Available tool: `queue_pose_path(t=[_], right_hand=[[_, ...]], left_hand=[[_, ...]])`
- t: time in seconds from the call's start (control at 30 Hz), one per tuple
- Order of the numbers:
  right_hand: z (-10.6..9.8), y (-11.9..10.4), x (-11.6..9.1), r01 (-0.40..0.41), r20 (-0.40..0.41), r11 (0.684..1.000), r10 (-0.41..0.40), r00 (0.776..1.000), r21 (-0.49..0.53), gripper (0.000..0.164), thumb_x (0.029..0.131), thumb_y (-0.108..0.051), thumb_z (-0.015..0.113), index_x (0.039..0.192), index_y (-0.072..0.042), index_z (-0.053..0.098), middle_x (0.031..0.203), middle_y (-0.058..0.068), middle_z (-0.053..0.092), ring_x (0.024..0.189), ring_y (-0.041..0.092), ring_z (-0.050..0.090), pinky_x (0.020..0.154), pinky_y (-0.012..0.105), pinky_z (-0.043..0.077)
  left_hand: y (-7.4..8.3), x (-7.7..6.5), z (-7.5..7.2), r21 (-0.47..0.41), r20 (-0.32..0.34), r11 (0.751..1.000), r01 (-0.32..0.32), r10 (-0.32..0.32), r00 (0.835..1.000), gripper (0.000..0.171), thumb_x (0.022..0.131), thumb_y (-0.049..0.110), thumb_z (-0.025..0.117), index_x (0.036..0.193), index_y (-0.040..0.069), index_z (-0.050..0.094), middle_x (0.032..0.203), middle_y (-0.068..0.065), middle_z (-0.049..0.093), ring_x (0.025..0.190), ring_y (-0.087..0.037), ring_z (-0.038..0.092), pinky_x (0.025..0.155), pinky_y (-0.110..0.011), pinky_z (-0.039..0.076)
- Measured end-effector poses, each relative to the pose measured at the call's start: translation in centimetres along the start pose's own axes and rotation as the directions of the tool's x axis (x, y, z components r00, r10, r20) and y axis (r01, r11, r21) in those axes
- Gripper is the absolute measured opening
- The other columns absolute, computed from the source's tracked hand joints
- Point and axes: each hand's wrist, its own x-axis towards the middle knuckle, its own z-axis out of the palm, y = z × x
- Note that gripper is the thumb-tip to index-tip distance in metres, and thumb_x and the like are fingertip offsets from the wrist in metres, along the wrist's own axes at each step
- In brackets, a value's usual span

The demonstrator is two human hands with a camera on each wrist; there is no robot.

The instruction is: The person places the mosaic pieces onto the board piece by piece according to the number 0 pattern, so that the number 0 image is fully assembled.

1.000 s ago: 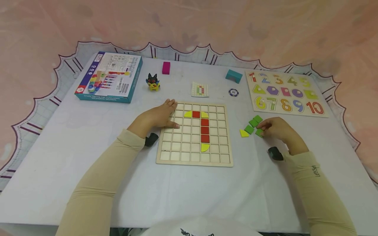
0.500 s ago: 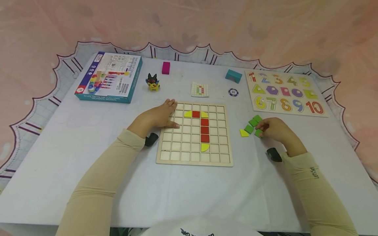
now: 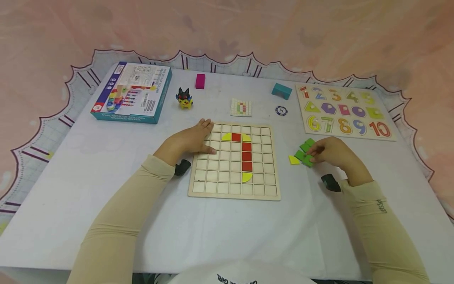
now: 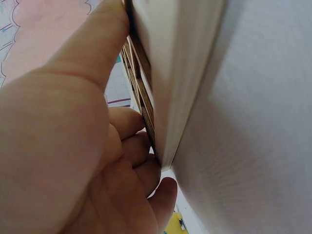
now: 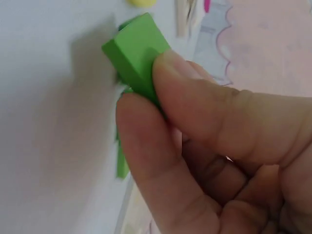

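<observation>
A wooden grid board [image 3: 234, 194] lies in the middle of the table, with red squares and yellow quarter-round tiles set in some of its cells. My left hand [image 3: 188, 139] rests on the board's left edge, fingers extended and thumb over the cells. In the left wrist view its thumb [image 4: 100, 44] lies along the board's rim [image 4: 183, 78]. Between thumb and finger, my right hand [image 3: 331, 153] pinches a green square tile [image 5: 134, 48]. Other green tiles [image 3: 304, 147] lie around it, one partly hidden by the fingers, beside a yellow tile [image 3: 294, 160].
Behind the board lie a small pattern card [image 3: 241, 107] and a round chip [image 3: 281, 111]. A number puzzle [image 3: 345, 112] stands to the right, near a teal block [image 3: 281, 91]. Farther left are a boxed toy [image 3: 131, 92], a toy figure [image 3: 184, 98] and a magenta block [image 3: 200, 81].
My right hand has lifted slightly, and the green tile in it has shifted left, now overlapping the neighbouring green tile in the head view. My left hand stays put on the board.
</observation>
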Motion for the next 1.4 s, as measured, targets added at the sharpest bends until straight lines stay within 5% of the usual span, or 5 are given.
queue_pose_path(t=[0.43,0.73,1.4], right_hand=[[2.1,-4.8,0.9,0.14,0.051,0.989,-0.143,0.988,0.058,0.019,0.078,-0.005,0.07,0.096,0.001,0.069,0.086,0.008,0.065,0.08,0.018,0.054,0.068,0.025,0.045],[4.7,-8.4,2.0,0.241,0.16,0.969,-0.246,0.956,0.052,0.016,0.075,-0.001,0.07,0.091,-0.004,0.071,0.082,0.004,0.064,0.077,0.017,0.055,0.069,0.026,0.046],[9.1,-13.8,3.1,0.326,0.28,0.945,-0.316,0.907,0.009,0.014,0.076,-0.002,0.071,0.087,-0.011,0.073,0.08,0.0,0.065,0.077,0.014,0.055,0.069,0.022,0.047]], left_hand=[[0.0,-0.3,0.0,0.002,0.001,1.0,0.002,-0.002,1.0,0.097,0.085,0.048,0.059,0.147,0.002,0.002,0.155,-0.015,-0.004,0.142,-0.029,-0.008,0.116,-0.042,0.005],[0.0,0.0,-0.2,0.017,0.011,1.0,-0.001,0.001,1.0,0.097,0.085,0.05,0.057,0.147,0.001,0.002,0.155,-0.015,-0.005,0.142,-0.029,-0.008,0.116,-0.042,0.005],[0.2,0.0,-0.2,0.017,0.008,1.0,-0.001,0.001,1.0,0.098,0.085,0.049,0.059,0.147,0.0,0.002,0.155,-0.016,-0.005,0.142,-0.03,-0.009,0.117,-0.041,0.004]])
